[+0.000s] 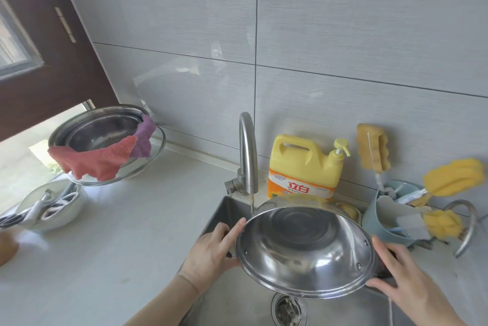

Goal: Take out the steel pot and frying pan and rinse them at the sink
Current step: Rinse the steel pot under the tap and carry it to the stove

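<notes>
I have the steel pot (303, 249) held over the sink (232, 296), tilted so its open mouth faces me, with its far rim just under the tap (248, 151). A thin stream of water runs from the spout down past the pot's rim at about 11 o'clock.

My left hand (211, 249) comes in from 7 o'clock, forearm angled up toward the pot; its fingers are wrapped around the handle at the pot's 9 o'clock side, index finger stretched along the rim. My right hand (406, 275) comes in from 5 o'clock and its fingers are closed over the handle at the pot's 3 o'clock side, thumb lying against the rim.

Behind the pot, at 12 o'clock, stands a yellow detergent bottle (303, 167). The sink drain (289, 310) shows below the pot at 6 o'clock.
</notes>
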The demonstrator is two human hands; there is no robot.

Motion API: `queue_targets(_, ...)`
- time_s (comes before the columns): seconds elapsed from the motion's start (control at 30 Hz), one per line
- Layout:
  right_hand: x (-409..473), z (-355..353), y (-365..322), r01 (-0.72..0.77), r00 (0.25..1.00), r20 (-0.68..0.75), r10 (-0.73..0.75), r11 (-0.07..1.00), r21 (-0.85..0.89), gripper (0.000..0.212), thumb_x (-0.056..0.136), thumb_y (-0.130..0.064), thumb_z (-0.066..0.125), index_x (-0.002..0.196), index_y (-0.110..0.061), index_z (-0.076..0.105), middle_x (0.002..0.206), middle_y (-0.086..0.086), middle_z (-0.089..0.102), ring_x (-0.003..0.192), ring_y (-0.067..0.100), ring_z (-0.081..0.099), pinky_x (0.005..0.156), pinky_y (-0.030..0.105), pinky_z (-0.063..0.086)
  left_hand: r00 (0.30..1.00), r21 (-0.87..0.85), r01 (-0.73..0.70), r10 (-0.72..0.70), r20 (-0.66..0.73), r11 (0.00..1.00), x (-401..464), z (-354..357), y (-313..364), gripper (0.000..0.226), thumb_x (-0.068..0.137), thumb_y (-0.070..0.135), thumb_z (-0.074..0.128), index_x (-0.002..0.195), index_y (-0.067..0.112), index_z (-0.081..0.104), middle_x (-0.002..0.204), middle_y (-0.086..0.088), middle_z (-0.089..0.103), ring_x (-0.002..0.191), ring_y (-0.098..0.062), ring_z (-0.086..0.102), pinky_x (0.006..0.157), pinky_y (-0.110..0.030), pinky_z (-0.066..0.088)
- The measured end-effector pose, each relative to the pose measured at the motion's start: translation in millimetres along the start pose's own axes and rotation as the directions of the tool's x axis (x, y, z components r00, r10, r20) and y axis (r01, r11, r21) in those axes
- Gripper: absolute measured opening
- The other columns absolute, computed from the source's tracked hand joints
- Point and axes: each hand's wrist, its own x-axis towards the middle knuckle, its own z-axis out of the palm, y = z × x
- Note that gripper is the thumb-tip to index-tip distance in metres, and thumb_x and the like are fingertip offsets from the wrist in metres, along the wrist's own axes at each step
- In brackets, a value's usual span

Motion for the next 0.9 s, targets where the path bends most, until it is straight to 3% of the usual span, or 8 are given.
queue_targets(0.17,8.4,9.2,-10.6,0.050,0.998,0.028,-0.050,0.999,0.016,0.149,0.036,-0.026,0.099,0.154,-0.037,0.009,0.108,-0.001,0.045,0.083,0.010,0.054,0.048,0.014,0.043,0.999,-0.006,0.037,-0.037,0.031,0.999,-12.1,-3.9,-7.4,0.127,0.056,0.043,0.092,0.156,0.025,0.015,0.088,0.001,0.047,0.049,-0.016,0.049,0.044,-0.026,0.041)
queue_targets(0.27,24.9,21.7,-23.8,0.088,0.996,0.029,-0.089,0.996,0.025,0.143,0.043,-0.030,0.098,0.154,-0.036,0.008,0.112,-0.003,0.046,0.075,0.008,0.061,0.054,0.017,0.045,0.992,-0.018,0.102,-0.100,0.075,0.995,-28.7,-15.5,-23.4,0.126,0.060,0.045,0.089,0.157,0.029,0.010,0.089,0.001,0.049,0.049,-0.017,0.051,0.044,-0.027,0.043)
queue_targets(0.4,46.8,44.0,-45.0,0.173,0.985,0.009,-0.174,0.984,0.041,0.134,0.052,-0.032,0.095,0.155,-0.034,0.008,0.112,-0.002,0.045,0.075,0.011,0.065,0.057,0.020,0.048,0.984,-0.041,0.163,-0.160,0.077,0.986,-55.4,-37.9,-43.8,0.094,0.079,0.060,0.058,0.157,0.032,0.014,0.094,0.003,0.049,0.052,-0.007,0.059,0.045,-0.027,0.049)
queue_targets(0.47,55.2,54.0,-54.2,0.206,0.978,0.016,-0.207,0.978,0.040,0.130,0.056,-0.032,0.093,0.155,-0.034,0.008,0.112,-0.002,0.044,0.077,0.013,0.064,0.055,0.022,0.050,0.980,-0.052,0.191,-0.187,0.074,0.980,-65.2,-48.5,-51.2,0.099,0.076,0.054,0.069,0.156,0.031,0.015,0.096,0.006,0.046,0.054,0.003,0.059,0.044,-0.020,0.045)
queue_targets(0.53,61.1,59.6,-61.0,0.231,0.973,0.007,-0.232,0.973,0.027,0.129,0.058,-0.031,0.093,0.155,-0.034,0.008,0.112,-0.003,0.043,0.073,0.012,0.062,0.051,0.022,0.049,0.968,-0.072,0.233,-0.224,0.117,0.970,-72.3,-52.9,-55.3,0.124,0.059,0.037,0.092,0.156,0.030,0.016,0.096,0.007,0.044,0.054,0.006,0.058,0.045,-0.017,0.042)
queue_targets(0.6,64.6,63.3,-64.4,0.232,0.973,0.012,-0.232,0.973,0.021,0.128,0.058,-0.030,0.092,0.155,-0.033,0.008,0.110,-0.005,0.042,0.070,0.010,0.059,0.050,0.022,0.048,0.959,-0.062,0.255,-0.245,0.141,0.965,-78.6,-52.8,-59.2,0.138,0.045,0.028,0.099,0.156,0.030,0.015,0.096,0.008,0.044,0.054,0.007,0.058,0.045,-0.016,0.042)
queue_targets(0.77,53.5,57.6,-52.0,0.209,0.978,-0.005,-0.209,0.978,-0.006,0.131,0.056,-0.032,0.093,0.155,-0.033,0.008,0.111,-0.003,0.044,0.071,0.008,0.061,0.053,0.022,0.051,0.959,-0.049,0.256,-0.247,0.142,0.965,-70.8,-49.0,-53.0,0.130,0.054,0.037,0.094,0.156,0.030,0.014,0.095,0.006,0.046,0.053,0.004,0.059,0.043,-0.020,0.045)
queue_targets(0.9,27.8,40.1,-33.4,0.146,0.989,-0.017,-0.146,0.989,-0.007,0.125,0.057,-0.037,0.091,0.154,-0.035,0.011,0.117,-0.004,0.047,0.078,0.003,0.057,0.057,0.016,0.048,0.981,0.002,0.154,-0.154,0.115,0.988,-47.4,-31.7,-28.0,0.113,0.069,0.056,0.077,0.157,0.030,0.011,0.092,0.002,0.046,0.048,-0.016,0.055,0.042,-0.028,0.047)
